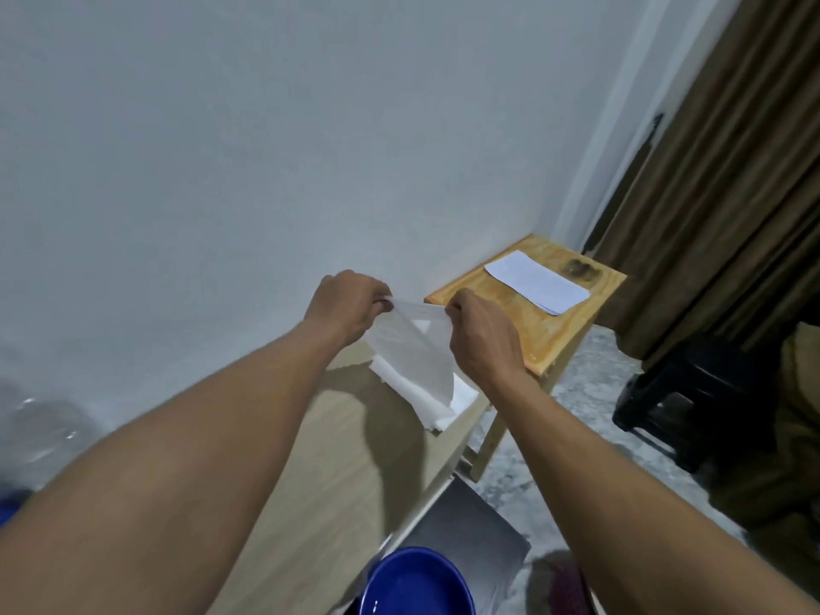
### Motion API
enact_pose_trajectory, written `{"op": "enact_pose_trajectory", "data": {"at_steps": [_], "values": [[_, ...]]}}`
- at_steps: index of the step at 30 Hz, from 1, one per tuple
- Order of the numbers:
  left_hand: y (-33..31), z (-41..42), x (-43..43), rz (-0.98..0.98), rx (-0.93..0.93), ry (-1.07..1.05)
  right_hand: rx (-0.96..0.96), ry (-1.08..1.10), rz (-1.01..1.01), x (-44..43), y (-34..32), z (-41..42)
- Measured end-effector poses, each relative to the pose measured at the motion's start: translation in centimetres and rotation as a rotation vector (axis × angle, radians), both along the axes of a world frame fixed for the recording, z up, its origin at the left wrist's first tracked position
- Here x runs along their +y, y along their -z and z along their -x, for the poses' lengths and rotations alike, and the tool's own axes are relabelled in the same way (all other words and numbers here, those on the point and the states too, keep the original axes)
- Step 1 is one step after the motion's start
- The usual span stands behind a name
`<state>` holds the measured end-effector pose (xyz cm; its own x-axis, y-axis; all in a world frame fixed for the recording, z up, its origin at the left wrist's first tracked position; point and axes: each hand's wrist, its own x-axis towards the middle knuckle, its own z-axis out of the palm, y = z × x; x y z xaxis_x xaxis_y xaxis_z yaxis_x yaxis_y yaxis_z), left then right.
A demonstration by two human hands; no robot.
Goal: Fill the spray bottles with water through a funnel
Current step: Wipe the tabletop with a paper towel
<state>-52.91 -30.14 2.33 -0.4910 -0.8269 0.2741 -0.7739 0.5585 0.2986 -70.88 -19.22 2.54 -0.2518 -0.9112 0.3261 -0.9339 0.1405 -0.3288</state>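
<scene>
Two hands meet at the centre of the frame, each pinching a top corner of one thin white sheet [412, 348]: the left hand [350, 304] grips the left corner between thumb and curled fingers, and the right hand [481, 335] does the same on the right. The sheet's top edge is stretched nearly level between them, and its long axis runs down toward the lower right. Its loose end hangs over one stack of white sheets [432, 412] at the far corner of a pale wooden table [310, 481]. One blue basin [412, 583] sits at the bottom edge, below the table's edge and beside one grey board [466, 526]. At the left edge is one clear plastic shape [31, 419], too blurred to tell what it is. Just right of the hands, one yellow wooden stool [559, 330] stands against the plain white wall [222, 148] and carries one folded white paper [537, 281]. Further right, one dark stool [692, 406] stands on the speckled floor [590, 392] under a brown curtain [732, 193].
</scene>
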Motion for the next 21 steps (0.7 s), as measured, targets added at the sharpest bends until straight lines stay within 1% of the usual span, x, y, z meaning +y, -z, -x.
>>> {"op": "enact_pose_trajectory", "data": {"at_steps": [4, 10, 13, 21], "values": [[-2.7, -4.6, 3.2, 0.002, 0.021, -0.047, 0.015, -0.066, 0.013, 1.1, -2.2, -3.4], [-5.1, -13.3, 10.0, -0.086, 0.121, -0.154, 0.019, -0.169, -0.018, 4.8, -4.0, -10.8], [-5.1, -18.1, 14.2, -0.143, 0.169, -0.240, 0.017, -0.228, -0.045, 7.2, -4.6, -15.1], [-4.5, -31.7, 25.1, -0.281, 0.243, -0.458, -0.102, -0.424, -0.125, 14.1, -4.2, -28.1]]}}
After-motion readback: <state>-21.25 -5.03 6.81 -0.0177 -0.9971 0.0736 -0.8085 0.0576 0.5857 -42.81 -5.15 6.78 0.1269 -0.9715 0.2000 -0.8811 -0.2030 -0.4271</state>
